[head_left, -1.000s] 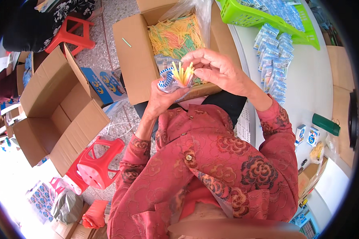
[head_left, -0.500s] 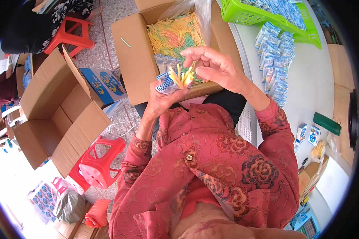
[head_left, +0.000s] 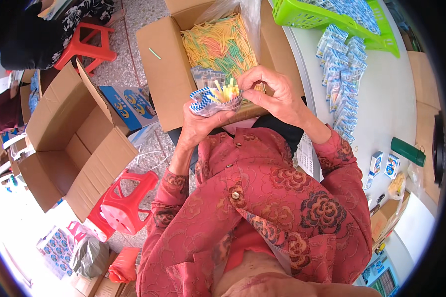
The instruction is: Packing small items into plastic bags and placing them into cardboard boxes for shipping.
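Observation:
My left hand (head_left: 198, 126) is closed round a small clear bag (head_left: 202, 105) with blue-and-white stripes, its mouth upward. A bunch of short pale-yellow sticks (head_left: 226, 92) stands up out of it. At the bag's right edge the thumb and fingertips of my right hand (head_left: 278, 95) are pinched together and seem to grip the rim. Both hands are over the near side of an open cardboard box (head_left: 159, 81) in front of me. Inside the box lies a heap of thin yellow, orange and green sticks (head_left: 218, 42). Clear packets (head_left: 207, 76) sit just behind the bag.
One green stick (head_left: 154, 53) lies on the box's left flap. A white table (head_left: 386, 94) at right bears striped packets (head_left: 343, 79), a green basket (head_left: 302, 17) and a green cylinder (head_left: 408, 151). At left are another open carton (head_left: 79, 143) and red stools (head_left: 126, 203).
My right hand has come down from above the sticks to the bag's right edge, its fingers closing there. The bag's mouth looks wider, and the sticks sit lower in it.

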